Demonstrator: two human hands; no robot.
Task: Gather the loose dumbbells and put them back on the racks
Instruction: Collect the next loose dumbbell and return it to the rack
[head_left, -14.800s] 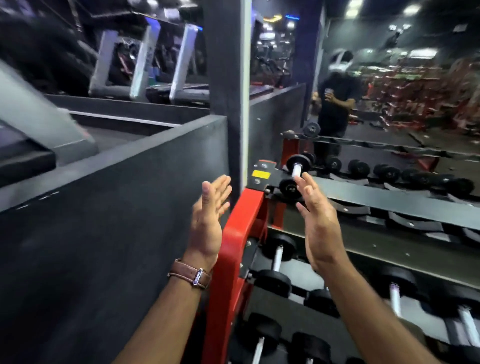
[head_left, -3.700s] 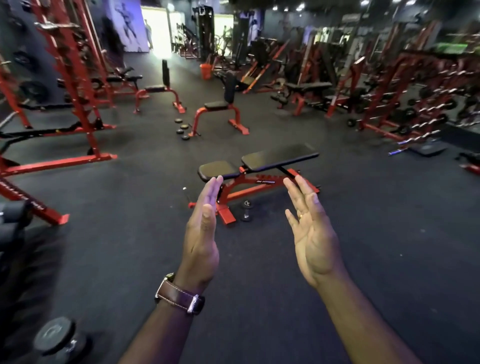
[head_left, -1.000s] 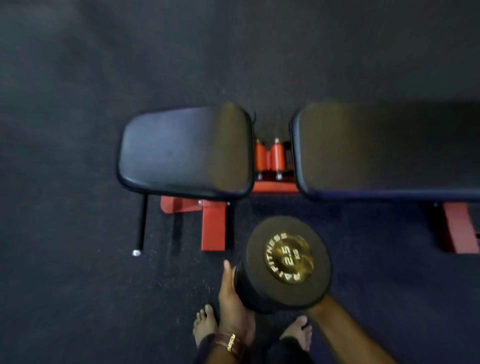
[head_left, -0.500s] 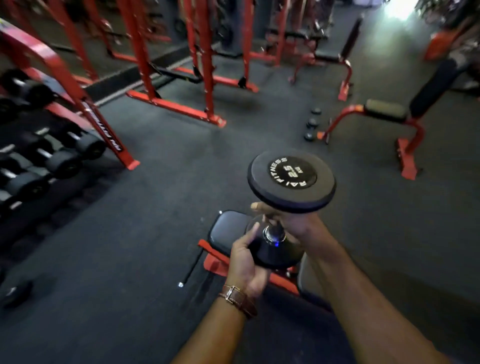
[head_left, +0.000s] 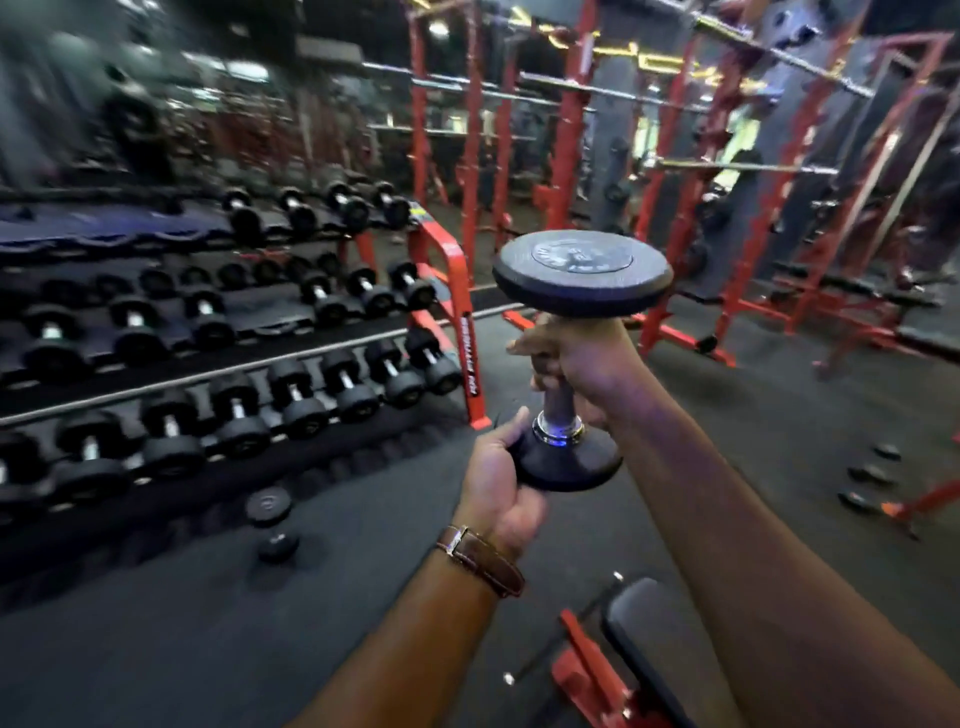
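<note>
I hold a black dumbbell (head_left: 581, 273) upright in front of me, its top head level with my chest. My right hand (head_left: 576, 364) is wrapped around its chrome handle. My left hand (head_left: 501, 486) cups the lower head from the left and below. The red three-tier dumbbell rack (head_left: 457, 291) stretches along the left side, filled with several black dumbbells. Another loose dumbbell (head_left: 270, 519) lies on the floor just in front of the rack's lowest tier.
A red bench with a black pad (head_left: 634, 654) sits at my feet, bottom right. Red squat racks (head_left: 571, 156) with bars stand behind. Small dark weights (head_left: 867, 475) lie on the floor at right beside a red bench leg. Dark rubber floor lies between me and the rack.
Since a second ago I have lifted the dumbbell from beside the bench and turned left, so the dumbbell rack now fills the left side. Both hands keep their hold.
</note>
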